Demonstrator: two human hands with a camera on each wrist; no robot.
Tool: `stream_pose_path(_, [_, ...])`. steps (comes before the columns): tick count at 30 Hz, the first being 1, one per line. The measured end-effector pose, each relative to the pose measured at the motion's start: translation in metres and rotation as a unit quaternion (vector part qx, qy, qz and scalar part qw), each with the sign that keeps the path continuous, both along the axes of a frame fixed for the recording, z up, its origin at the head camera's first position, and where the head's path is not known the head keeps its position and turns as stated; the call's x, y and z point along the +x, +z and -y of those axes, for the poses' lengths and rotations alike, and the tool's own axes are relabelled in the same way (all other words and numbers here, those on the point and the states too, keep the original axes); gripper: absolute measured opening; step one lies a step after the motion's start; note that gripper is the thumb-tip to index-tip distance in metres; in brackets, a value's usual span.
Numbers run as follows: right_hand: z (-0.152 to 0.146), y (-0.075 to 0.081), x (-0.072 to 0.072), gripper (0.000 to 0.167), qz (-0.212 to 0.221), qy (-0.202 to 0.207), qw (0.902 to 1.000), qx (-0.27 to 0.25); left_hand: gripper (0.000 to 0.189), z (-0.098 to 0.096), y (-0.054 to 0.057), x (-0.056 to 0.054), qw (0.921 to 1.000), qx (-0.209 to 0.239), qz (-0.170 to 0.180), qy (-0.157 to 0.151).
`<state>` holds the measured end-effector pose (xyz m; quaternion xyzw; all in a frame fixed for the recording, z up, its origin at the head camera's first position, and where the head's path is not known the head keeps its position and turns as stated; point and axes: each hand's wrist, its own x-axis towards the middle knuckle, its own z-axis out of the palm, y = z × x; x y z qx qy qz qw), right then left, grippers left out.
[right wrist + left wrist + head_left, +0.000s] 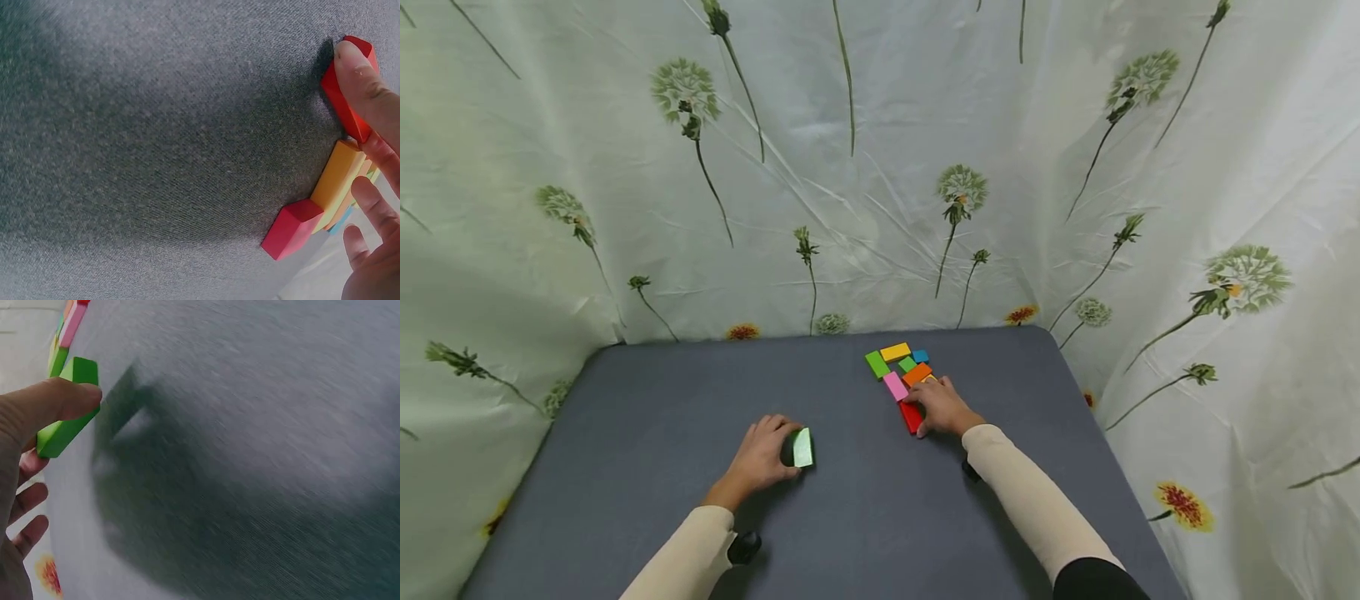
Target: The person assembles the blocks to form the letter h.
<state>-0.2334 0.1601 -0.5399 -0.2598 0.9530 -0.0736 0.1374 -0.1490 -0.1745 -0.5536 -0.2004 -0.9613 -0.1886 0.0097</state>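
My left hand [762, 454] pinches a green block [802, 448] left of the colored blocks; its shadow falls on the table in the left wrist view. There the thumb lies across the block [59, 439] while the lower fingers are spread apart. Further right, my right hand [946, 408] grips a red block [912, 417] at the near end of a flat group of blocks. In the right wrist view the thumb presses along this red block [340, 103], with a fingertip at its lower end. A yellow-orange block [331, 181] and a crimson block [292, 228] lie close by.
The group also has a pink block [895, 386], a long green block [877, 364], a yellow block [895, 352], a blue block [921, 356] and an orange block [917, 373]. It lies near the far edge of the grey table [662, 417]. A flowered curtain [880, 208] hangs behind.
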Motion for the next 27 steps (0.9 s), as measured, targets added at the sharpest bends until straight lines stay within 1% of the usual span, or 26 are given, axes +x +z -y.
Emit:
stream_pose_path(5, [-0.001,0.001,0.0,0.064,0.0,0.004,1.0,0.004,0.062,0.01,-0.006,0.015,1.0,0.002,0.009,0.0])
stream_pose_path(9, [-0.001,0.0,0.0,0.063,-0.001,0.002,1.0,0.006,0.061,0.014,-0.01,0.021,0.9998,0.006,0.019,0.007])
stream_pose_path(16, [0.0,-0.003,0.0,0.062,0.003,-0.005,1.0,0.008,0.061,0.021,-0.011,0.023,0.9994,0.013,0.031,0.011])
stream_pose_path(23, [0.0,-0.003,0.0,0.062,0.012,-0.009,0.9999,0.002,0.06,0.03,-0.008,0.021,0.9994,0.014,0.03,0.01])
stream_pose_path(27, [0.001,-0.003,0.0,0.062,0.012,-0.01,0.9999,0.006,0.061,0.039,-0.007,0.019,0.9994,0.012,0.028,0.013])
